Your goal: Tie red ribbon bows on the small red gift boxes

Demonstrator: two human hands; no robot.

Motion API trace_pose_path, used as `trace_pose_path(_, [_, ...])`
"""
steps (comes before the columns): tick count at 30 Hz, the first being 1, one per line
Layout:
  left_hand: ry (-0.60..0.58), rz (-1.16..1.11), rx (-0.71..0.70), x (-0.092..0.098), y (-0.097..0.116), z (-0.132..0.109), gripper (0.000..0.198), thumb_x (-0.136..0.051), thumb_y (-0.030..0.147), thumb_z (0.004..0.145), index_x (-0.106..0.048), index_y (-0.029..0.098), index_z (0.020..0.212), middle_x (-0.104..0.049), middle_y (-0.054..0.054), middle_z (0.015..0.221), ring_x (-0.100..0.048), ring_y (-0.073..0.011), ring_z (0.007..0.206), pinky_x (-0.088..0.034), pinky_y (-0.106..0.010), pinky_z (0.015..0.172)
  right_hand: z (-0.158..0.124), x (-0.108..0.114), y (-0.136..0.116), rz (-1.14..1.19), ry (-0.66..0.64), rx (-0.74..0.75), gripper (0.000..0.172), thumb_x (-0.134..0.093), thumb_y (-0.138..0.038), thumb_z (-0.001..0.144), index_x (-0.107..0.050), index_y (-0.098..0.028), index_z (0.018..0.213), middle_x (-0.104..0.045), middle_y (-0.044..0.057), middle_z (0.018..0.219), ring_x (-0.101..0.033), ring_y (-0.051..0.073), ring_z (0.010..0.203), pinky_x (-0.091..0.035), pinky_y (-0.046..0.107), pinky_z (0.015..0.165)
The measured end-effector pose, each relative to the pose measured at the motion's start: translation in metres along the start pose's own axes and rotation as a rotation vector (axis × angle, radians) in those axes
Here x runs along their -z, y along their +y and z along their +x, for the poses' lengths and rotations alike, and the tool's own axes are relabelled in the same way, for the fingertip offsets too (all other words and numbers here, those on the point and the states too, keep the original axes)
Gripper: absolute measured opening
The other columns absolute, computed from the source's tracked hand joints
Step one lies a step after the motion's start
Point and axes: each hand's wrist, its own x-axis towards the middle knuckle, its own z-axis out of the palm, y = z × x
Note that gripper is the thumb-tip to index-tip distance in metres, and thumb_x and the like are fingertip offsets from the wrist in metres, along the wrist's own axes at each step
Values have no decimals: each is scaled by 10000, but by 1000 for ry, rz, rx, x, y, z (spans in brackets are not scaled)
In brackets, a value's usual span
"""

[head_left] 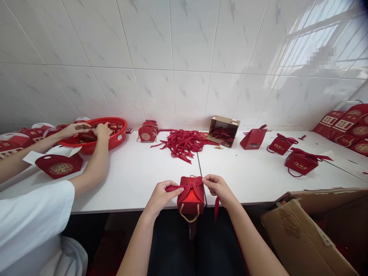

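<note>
A small red gift box with a tan rope handle sits at the near edge of the white table. A red ribbon runs across its closed top. My left hand pinches the ribbon's left end beside the box. My right hand pinches the right end, and a ribbon tail hangs down below it. Both hands are closed on the ribbon.
A pile of red ribbons and a small brown carton lie at the back. Finished red boxes stand on the right. A person in white on the left reaches into a red basin. A large cardboard box stands at lower right.
</note>
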Motion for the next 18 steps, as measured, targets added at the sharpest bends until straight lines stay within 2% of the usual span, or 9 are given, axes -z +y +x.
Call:
trace_pose_path(2, [-8, -38, -18, -1, 0, -2, 325, -697, 462, 618, -592, 158, 665, -582, 4, 641, -519, -132, 615, -398, -233, 597, 5, 1, 3, 136, -40, -52, 315, -687, -429, 661, -511, -169, 677, -234, -102, 484, -123, 39, 440, -83, 218, 436])
trace_pose_path(4, [-11, -89, -33, -2, 0, -3, 324, -674, 465, 649, -559, 162, 633, -547, 14, 627, -476, -109, 582, -369, -215, 558, 8, 2, 6, 200, -60, -62, 304, -690, -398, 645, -490, -171, 670, -197, -109, 483, -106, 40, 444, -68, 218, 435])
trace_pose_path(8, [17, -148, -8, -7, -4, 0, 380, -622, 485, 696, -474, 167, 548, -395, 56, 522, -310, -68, 468, -255, -208, 462, 14, 0, 12, 192, -40, -58, 302, -626, -379, 648, -397, -188, 593, -224, -98, 486, -151, 45, 433, -113, 214, 419])
trace_pose_path(10, [42, -111, -6, -10, -10, 5, 395, -614, 494, 702, -463, 169, 536, -364, 61, 506, -294, -72, 467, -250, -215, 468, 15, -1, 16, 156, -3, -45, 299, -595, -375, 658, -376, -191, 570, -251, -91, 486, -185, 48, 428, -150, 212, 420])
trace_pose_path(12, [77, -45, -23, -13, -21, 9, 390, -601, 505, 717, -472, 174, 556, -378, 56, 523, -333, -87, 494, -282, -221, 499, 15, 0, 21, 93, 53, -24, 278, -599, -376, 665, -425, -180, 573, -300, -81, 486, -246, 56, 437, -206, 212, 438])
trace_pose_path(13, [121, -12, -43, -14, -27, 11, 377, -595, 509, 725, -484, 178, 580, -407, 48, 552, -369, -99, 521, -307, -225, 524, 13, 2, 24, 56, 91, -8, 269, -614, -381, 664, -462, -171, 588, -350, -68, 501, -296, 65, 455, -244, 215, 459])
trace_pose_path(15, [289, 50, -111, -15, -39, 10, 342, -594, 507, 730, -509, 190, 634, -486, 18, 657, -454, -135, 621, -357, -242, 592, 8, 8, 30, -10, 194, 34, 271, -643, -408, 655, -522, -166, 651, -478, -24, 608, -423, 102, 556, -321, 229, 528])
trace_pose_path(17, [488, 115, -186, -13, -49, 5, 323, -591, 496, 737, -516, 199, 635, -523, -12, 745, -497, -170, 718, -381, -260, 653, -1, 15, 34, -85, 354, 104, 301, -653, -448, 653, -539, -179, 726, -548, 18, 781, -502, 148, 716, -371, 248, 608])
trace_pose_path(18, [533, 147, -204, -11, -52, 0, 332, -575, 492, 752, -508, 201, 607, -524, -17, 737, -501, -177, 722, -381, -264, 662, -7, 18, 36, -139, 436, 145, 314, -648, -467, 662, -535, -187, 748, -551, 27, 830, -511, 161, 762, -381, 255, 628])
